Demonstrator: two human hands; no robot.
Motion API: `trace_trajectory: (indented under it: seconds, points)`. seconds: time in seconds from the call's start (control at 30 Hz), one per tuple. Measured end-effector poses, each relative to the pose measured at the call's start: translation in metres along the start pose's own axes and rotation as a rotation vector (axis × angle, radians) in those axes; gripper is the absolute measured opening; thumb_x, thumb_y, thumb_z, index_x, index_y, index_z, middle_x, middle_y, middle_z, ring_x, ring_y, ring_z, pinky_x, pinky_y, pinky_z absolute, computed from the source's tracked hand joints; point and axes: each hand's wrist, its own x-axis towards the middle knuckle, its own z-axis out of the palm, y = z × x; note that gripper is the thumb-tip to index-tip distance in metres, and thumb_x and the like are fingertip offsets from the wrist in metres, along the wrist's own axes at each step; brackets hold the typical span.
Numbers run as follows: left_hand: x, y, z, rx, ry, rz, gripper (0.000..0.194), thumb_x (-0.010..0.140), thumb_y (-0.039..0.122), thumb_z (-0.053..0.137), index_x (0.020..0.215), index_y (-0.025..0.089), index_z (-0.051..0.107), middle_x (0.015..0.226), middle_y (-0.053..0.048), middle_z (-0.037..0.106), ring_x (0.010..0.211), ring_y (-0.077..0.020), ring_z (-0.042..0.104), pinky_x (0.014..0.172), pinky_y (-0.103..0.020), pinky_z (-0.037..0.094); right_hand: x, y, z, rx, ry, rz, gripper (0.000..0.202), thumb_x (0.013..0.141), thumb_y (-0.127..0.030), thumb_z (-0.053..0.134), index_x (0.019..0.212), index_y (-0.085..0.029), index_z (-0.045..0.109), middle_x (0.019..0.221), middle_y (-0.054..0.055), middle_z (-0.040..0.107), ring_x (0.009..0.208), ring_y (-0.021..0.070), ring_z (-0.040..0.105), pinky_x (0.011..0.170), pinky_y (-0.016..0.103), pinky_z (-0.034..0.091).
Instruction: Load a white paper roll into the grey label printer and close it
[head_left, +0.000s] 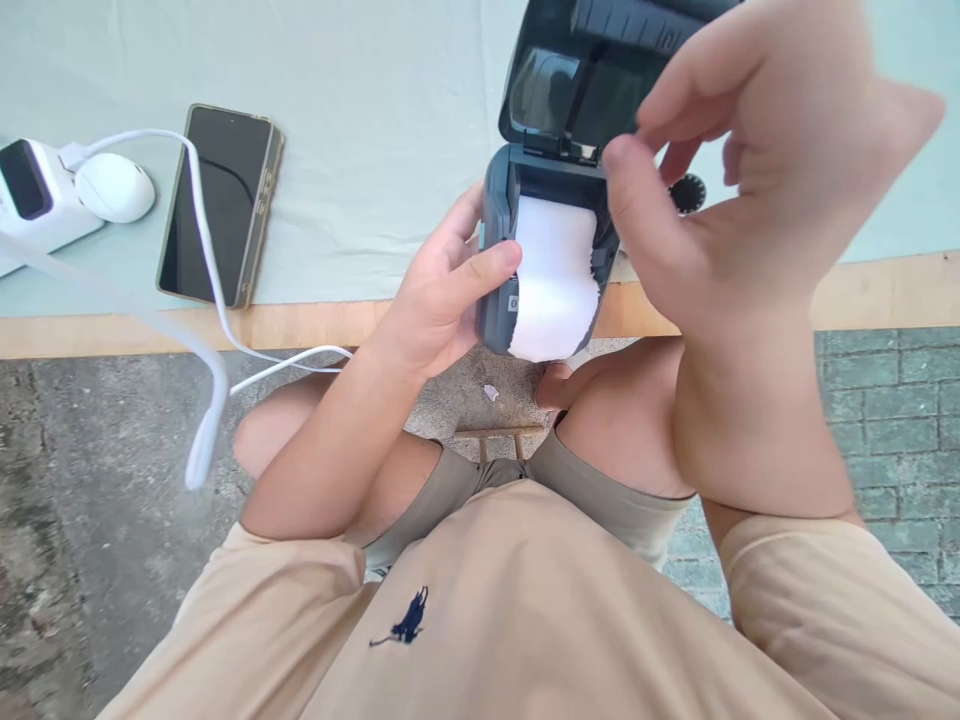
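Note:
My left hand (457, 270) grips a dark portable thermal printer (495, 230) by its left side, with the thumb at the paper's edge. The printer's lid (544, 95) stands open, tilted back toward the far side. From the paper bay hangs a strip of white paper (556, 275) with a jagged edge, lying over the printer's front. At the right edge of the lid is my right hand (720, 170), thumb and fingers pinched together. Whether it holds the lid's edge or something small cannot be told. A dark round part (687, 193) shows partly behind its fingers.
A phone in a case (217, 205) lies on the pale cloth (360, 130) to the left. Beside it a white power strip (45, 200) carries a white plug (115, 188). A white cable (204, 215) loops over the table's wooden edge (330, 325). Below is a wooden stool (499, 433).

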Motion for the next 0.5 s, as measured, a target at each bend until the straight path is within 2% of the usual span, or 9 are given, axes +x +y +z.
trace_trajectory:
  seconds: [0.07,0.17,0.23,0.33,0.4,0.5]
  points:
    - [0.000,0.000,0.000,-0.020,-0.010,0.001,0.031,0.091,0.018,0.046,0.120,0.025,0.052,0.109,0.000,0.064,0.122,-0.0213,0.061,0.100,-0.034,0.055,0.004,-0.002,0.001,-0.096,-0.172,-0.077,0.010,0.083,-0.030,0.055,0.086,-0.021,0.060,0.080,-0.003,0.063,0.071,0.0124,0.056,0.061,0.028,0.037]
    - [0.000,0.000,0.003,-0.027,0.005,0.020,0.032,0.090,0.022,0.050,0.122,0.025,0.052,0.114,0.000,0.064,0.123,-0.0257,0.060,0.101,-0.042,0.055,0.011,-0.005,-0.001,-0.322,-0.426,-0.155,0.022,0.082,-0.041,0.056,0.098,-0.028,0.062,0.072,0.000,0.060,0.075,0.0184,0.056,0.054,0.028,0.028]
    - [0.000,0.000,0.006,-0.022,0.018,0.024,0.029,0.089,0.027,0.054,0.118,0.027,0.054,0.118,-0.001,0.064,0.123,-0.0276,0.060,0.101,-0.044,0.055,0.016,-0.007,-0.002,-0.413,-0.519,-0.171,0.029,0.081,-0.044,0.056,0.106,-0.030,0.060,0.072,0.002,0.058,0.071,0.0182,0.053,0.051,0.027,0.021]
    - [-0.001,-0.001,0.009,-0.029,0.057,0.027,0.027,0.086,0.031,0.059,0.113,0.031,0.056,0.119,-0.001,0.065,0.122,-0.0295,0.059,0.101,-0.047,0.053,0.021,-0.012,-0.004,-0.410,-0.632,-0.077,0.031,0.081,-0.042,0.053,0.110,-0.035,0.055,0.082,-0.001,0.062,0.061,0.0143,0.042,0.053,0.027,0.022]
    - [-0.002,-0.001,0.009,-0.045,0.070,0.033,0.029,0.087,0.029,0.058,0.115,0.031,0.054,0.114,0.000,0.066,0.122,-0.0289,0.060,0.100,-0.047,0.053,0.021,-0.015,-0.007,-0.360,-0.649,-0.009,0.032,0.079,-0.039,0.054,0.111,-0.036,0.054,0.087,-0.004,0.064,0.058,0.0124,0.037,0.056,0.028,0.024]
    - [-0.004,0.000,0.006,-0.055,0.043,0.021,0.029,0.089,0.025,0.055,0.117,0.029,0.052,0.107,0.002,0.066,0.125,-0.0255,0.060,0.096,-0.041,0.056,0.016,-0.015,-0.014,-0.142,-0.490,-0.036,0.031,0.074,-0.032,0.059,0.105,-0.030,0.058,0.081,-0.003,0.062,0.055,0.0077,0.034,0.058,0.028,0.026]
